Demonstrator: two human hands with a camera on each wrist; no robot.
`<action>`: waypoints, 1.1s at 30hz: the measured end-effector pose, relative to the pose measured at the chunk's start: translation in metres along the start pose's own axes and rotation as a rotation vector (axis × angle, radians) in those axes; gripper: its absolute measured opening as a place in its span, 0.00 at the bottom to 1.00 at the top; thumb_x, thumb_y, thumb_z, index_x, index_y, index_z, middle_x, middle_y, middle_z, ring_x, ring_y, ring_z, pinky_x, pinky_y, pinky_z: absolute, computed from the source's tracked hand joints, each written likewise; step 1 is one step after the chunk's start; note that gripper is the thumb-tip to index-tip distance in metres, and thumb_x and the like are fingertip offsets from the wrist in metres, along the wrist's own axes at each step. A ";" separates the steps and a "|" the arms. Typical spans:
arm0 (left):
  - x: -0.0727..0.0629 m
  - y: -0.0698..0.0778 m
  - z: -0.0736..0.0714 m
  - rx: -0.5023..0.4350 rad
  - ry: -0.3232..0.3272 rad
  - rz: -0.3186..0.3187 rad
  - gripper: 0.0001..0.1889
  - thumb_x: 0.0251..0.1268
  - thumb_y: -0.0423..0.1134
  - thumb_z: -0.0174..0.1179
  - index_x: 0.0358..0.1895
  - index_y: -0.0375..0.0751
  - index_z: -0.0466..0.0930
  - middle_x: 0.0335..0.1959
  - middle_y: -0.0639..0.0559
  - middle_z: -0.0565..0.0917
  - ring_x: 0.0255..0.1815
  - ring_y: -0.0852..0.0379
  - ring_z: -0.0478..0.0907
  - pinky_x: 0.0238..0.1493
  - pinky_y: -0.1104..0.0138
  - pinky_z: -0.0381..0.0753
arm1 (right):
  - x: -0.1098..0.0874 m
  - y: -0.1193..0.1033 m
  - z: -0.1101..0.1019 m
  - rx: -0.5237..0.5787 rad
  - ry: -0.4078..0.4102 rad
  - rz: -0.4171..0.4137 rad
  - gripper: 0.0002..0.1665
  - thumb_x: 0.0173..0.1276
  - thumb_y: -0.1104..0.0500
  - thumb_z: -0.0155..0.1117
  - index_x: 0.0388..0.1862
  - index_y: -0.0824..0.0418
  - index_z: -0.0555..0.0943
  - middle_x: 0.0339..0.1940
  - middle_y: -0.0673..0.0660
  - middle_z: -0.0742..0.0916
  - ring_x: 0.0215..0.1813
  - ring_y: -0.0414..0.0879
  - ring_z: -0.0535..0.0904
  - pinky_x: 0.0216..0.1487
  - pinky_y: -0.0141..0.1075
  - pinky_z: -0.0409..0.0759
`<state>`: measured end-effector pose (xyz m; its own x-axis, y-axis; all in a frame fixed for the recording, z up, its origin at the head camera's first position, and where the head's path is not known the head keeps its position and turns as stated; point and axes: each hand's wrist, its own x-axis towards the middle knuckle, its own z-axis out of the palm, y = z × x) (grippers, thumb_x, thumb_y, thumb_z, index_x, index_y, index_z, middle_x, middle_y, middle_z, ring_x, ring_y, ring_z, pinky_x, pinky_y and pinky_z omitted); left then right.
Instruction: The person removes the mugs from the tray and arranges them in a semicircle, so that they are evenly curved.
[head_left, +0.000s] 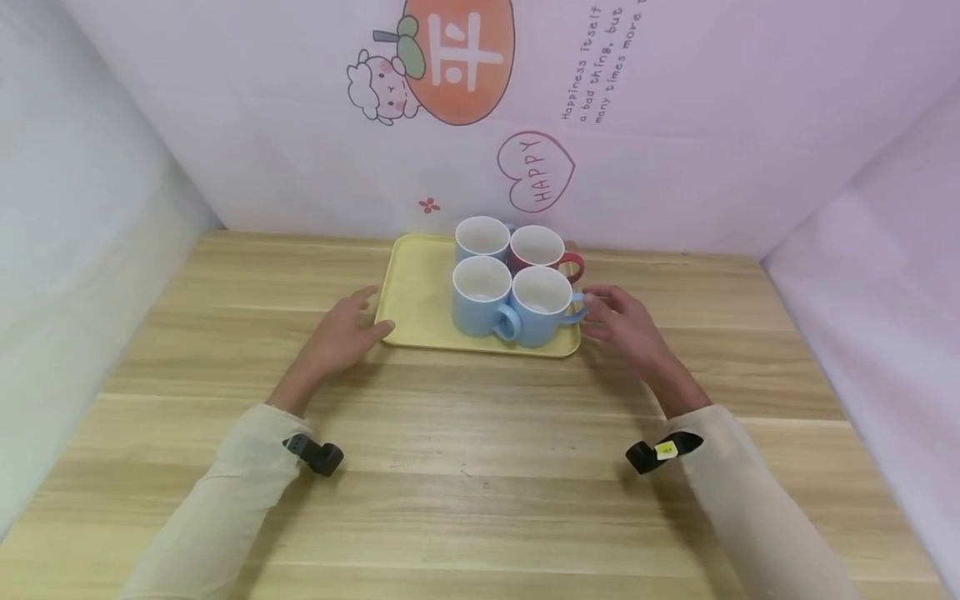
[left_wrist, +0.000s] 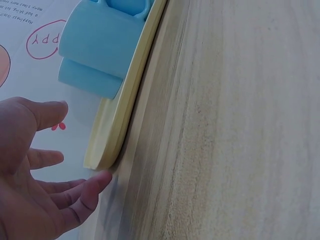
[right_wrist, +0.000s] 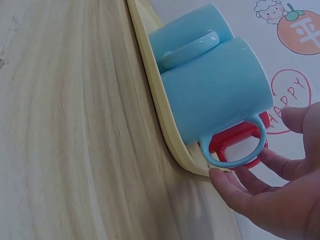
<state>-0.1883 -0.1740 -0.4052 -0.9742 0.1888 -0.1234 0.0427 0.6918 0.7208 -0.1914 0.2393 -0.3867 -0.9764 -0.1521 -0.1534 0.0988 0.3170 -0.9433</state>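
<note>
A yellow tray lies on the table near the back wall. On its right half stand several upright mugs with white insides: a front-left blue mug, a front-right blue mug, a blue mug behind and a red mug. My left hand is at the tray's left end, fingers spread and thumb over the front corner. At the right end, my right hand has its fingertips right by the tray's edge and the front-right mug's handle, fingers loosely bent and thumb apart.
The wooden table stretches in front of the tray. Behind it rises a white cloth wall with printed drawings, and white cloth also hangs at both sides. A small black camera sits on each wrist.
</note>
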 end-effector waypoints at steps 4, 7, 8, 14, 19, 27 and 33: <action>0.000 0.001 0.000 -0.019 0.004 -0.002 0.37 0.73 0.47 0.56 0.79 0.38 0.53 0.73 0.32 0.64 0.70 0.35 0.63 0.66 0.41 0.63 | 0.002 -0.002 0.003 0.012 0.004 0.013 0.37 0.80 0.46 0.49 0.74 0.72 0.60 0.68 0.72 0.69 0.67 0.65 0.69 0.62 0.49 0.73; 0.001 0.002 0.001 -0.034 0.004 0.002 0.36 0.73 0.46 0.57 0.78 0.38 0.55 0.73 0.33 0.64 0.70 0.36 0.63 0.66 0.41 0.64 | 0.003 -0.004 0.004 0.008 0.013 0.028 0.36 0.80 0.47 0.49 0.73 0.72 0.61 0.68 0.72 0.69 0.67 0.64 0.69 0.63 0.48 0.72; 0.001 0.002 0.001 -0.040 0.005 0.003 0.36 0.73 0.46 0.57 0.78 0.38 0.55 0.72 0.33 0.65 0.70 0.36 0.64 0.65 0.41 0.64 | 0.003 -0.004 0.005 0.006 0.015 0.031 0.36 0.80 0.47 0.49 0.73 0.72 0.62 0.68 0.72 0.69 0.67 0.64 0.69 0.63 0.48 0.72; 0.003 0.000 0.002 -0.056 0.009 0.011 0.36 0.72 0.44 0.58 0.78 0.38 0.56 0.70 0.32 0.67 0.69 0.35 0.65 0.64 0.40 0.65 | 0.006 -0.004 0.007 -0.003 0.028 0.027 0.34 0.81 0.48 0.49 0.72 0.73 0.63 0.66 0.73 0.71 0.65 0.64 0.70 0.63 0.49 0.72; 0.003 -0.001 0.003 -0.060 0.010 0.007 0.36 0.72 0.44 0.58 0.78 0.36 0.55 0.68 0.31 0.69 0.67 0.35 0.67 0.64 0.41 0.66 | 0.009 -0.002 0.010 0.020 0.038 0.030 0.33 0.81 0.50 0.49 0.71 0.74 0.64 0.65 0.73 0.72 0.64 0.65 0.72 0.64 0.49 0.71; 0.006 -0.004 0.005 -0.053 0.000 0.007 0.37 0.72 0.42 0.58 0.78 0.33 0.53 0.65 0.29 0.71 0.66 0.34 0.68 0.65 0.42 0.65 | 0.013 0.002 0.011 0.031 0.054 0.031 0.31 0.81 0.51 0.49 0.70 0.74 0.65 0.65 0.73 0.72 0.63 0.64 0.72 0.64 0.48 0.72; 0.010 -0.005 0.006 -0.041 -0.001 0.014 0.37 0.71 0.40 0.59 0.77 0.32 0.54 0.68 0.29 0.69 0.68 0.34 0.65 0.68 0.42 0.60 | 0.011 0.003 0.011 0.045 0.054 0.029 0.30 0.81 0.52 0.49 0.69 0.74 0.66 0.66 0.73 0.72 0.63 0.64 0.72 0.65 0.49 0.70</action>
<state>-0.1965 -0.1714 -0.4146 -0.9733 0.1991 -0.1143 0.0470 0.6598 0.7499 -0.2001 0.2282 -0.3942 -0.9819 -0.0925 -0.1655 0.1342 0.2776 -0.9513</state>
